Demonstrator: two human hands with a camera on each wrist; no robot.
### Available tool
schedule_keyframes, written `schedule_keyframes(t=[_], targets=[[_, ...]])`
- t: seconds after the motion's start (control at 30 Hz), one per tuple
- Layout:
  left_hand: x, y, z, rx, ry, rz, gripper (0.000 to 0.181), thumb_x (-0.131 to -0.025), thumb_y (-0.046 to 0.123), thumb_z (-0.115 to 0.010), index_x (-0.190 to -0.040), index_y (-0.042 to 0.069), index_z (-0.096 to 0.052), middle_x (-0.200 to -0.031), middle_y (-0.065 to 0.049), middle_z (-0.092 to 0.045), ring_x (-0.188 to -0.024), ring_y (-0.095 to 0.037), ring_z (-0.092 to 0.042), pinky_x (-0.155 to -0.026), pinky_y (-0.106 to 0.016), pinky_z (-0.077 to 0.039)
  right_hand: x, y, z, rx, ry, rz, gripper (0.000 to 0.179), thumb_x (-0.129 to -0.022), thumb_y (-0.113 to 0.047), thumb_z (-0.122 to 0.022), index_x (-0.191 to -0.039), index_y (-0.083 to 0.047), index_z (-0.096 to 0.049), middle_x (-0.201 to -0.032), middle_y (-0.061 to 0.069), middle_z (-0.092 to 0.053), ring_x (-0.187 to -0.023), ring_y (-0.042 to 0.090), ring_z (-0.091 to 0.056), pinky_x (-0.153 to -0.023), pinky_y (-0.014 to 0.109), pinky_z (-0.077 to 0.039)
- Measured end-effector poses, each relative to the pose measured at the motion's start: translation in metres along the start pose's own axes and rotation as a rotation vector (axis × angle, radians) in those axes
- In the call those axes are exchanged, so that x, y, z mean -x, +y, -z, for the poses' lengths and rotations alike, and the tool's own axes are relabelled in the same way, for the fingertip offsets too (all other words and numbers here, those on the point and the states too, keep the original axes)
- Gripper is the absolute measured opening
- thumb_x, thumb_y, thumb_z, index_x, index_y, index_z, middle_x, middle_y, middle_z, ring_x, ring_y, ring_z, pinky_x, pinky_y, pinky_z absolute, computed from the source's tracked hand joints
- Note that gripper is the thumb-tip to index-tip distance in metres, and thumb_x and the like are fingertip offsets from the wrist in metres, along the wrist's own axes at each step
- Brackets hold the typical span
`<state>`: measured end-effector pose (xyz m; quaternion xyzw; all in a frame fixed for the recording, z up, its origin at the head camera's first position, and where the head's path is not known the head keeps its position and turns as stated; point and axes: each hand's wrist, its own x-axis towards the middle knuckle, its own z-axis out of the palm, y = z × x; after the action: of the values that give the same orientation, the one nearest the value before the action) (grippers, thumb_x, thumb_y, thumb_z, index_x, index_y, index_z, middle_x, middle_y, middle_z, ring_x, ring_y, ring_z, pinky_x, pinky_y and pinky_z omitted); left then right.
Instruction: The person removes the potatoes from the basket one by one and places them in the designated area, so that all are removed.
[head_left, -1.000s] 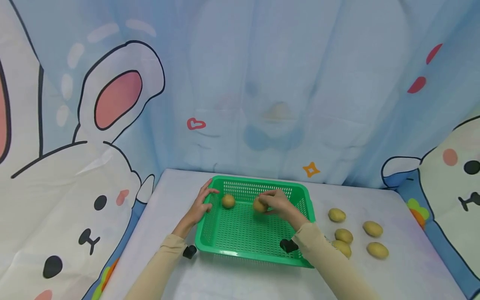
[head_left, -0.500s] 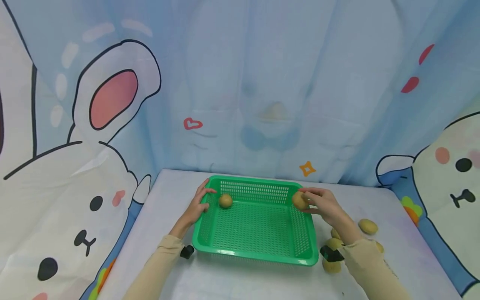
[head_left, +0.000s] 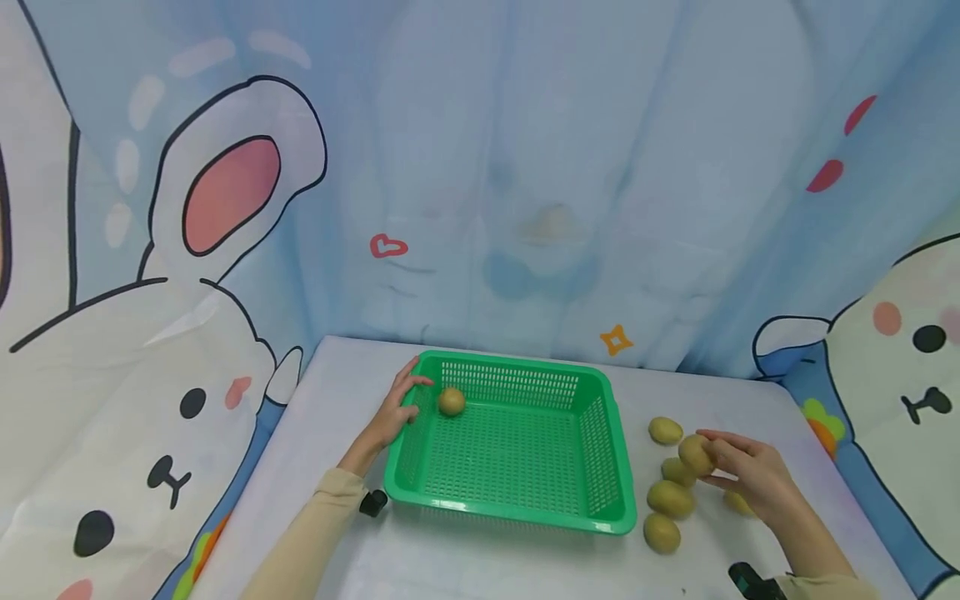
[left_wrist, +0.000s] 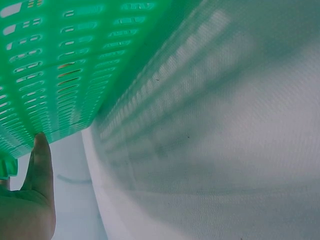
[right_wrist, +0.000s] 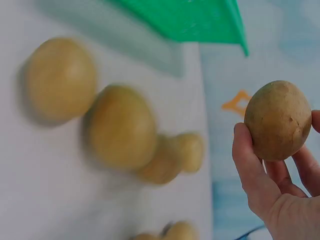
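Observation:
A green plastic basket [head_left: 510, 508] stands on the white-covered table, with one potato [head_left: 452, 402] inside near its left back corner. My left hand [head_left: 392, 417] grips the basket's left rim; in the left wrist view a digit [left_wrist: 42, 165] lies against the outer perforated wall. To the right of the basket, my right hand [head_left: 757, 475] holds a potato [right_wrist: 278, 120] between thumb and fingers, raised above the other potatoes. Several loose potatoes lie below and beside it, among them one at the back [head_left: 666, 430] and one at the front [head_left: 662, 533].
The white tablecloth [head_left: 450, 567] spreads under everything. Behind the table hangs a pale blue curtain [head_left: 465, 167] printed with cartoon animals. The basket's right wall [head_left: 611, 450] stands between its inside and the loose potatoes.
My right hand has carried its potato from inside the basket, over the right rim, to above the loose potatoes on the right. The left hand has stayed on the basket's rim.

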<state>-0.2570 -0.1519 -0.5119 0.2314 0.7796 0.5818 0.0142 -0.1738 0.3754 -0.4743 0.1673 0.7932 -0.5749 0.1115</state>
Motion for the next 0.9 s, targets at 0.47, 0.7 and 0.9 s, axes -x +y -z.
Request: schedule_keyframes(t=[0.47,0.7,0.9], targets=[[0.001,0.0,-0.001,0.002,0.004,0.005,0.055,-0.073,-0.017,-0.042,-0.127,-0.011,-0.052,-0.162,-0.024,-0.004,-0.149,-0.043,0.0,-0.082,-0.042,-0.035,0.012,0.081,0.023,-0.105,0.025,-0.166,0.042,-0.098,-0.02,-0.056,-0.128,0.009,-0.059,-0.093,-0.011,-0.065,-0.088,0.013,-0.059,-0.081,0.043,-0.056],[0.0,-0.002,-0.001,0.001,0.009,-0.014,0.055,-0.072,-0.017,-0.042,-0.126,-0.011,-0.052,-0.161,-0.028,-0.005,-0.148,-0.044,-0.001,-0.081,-0.043,-0.035,0.015,0.093,0.008,-0.065,0.013,-0.204,0.052,-0.098,-0.012,-0.054,-0.14,0.015,-0.041,-0.1,-0.005,-0.064,-0.09,0.016,-0.059,-0.082,0.043,-0.056],[0.0,0.001,-0.001,-0.005,0.013,-0.026,0.056,-0.07,-0.017,-0.042,-0.125,-0.011,-0.053,-0.16,-0.03,-0.006,-0.146,-0.049,-0.002,-0.082,-0.044,-0.034,0.007,0.104,0.006,-0.001,0.041,-0.17,0.05,-0.097,-0.024,-0.059,-0.133,0.011,-0.053,-0.103,-0.002,-0.065,-0.086,0.008,-0.059,-0.078,0.04,-0.057]])
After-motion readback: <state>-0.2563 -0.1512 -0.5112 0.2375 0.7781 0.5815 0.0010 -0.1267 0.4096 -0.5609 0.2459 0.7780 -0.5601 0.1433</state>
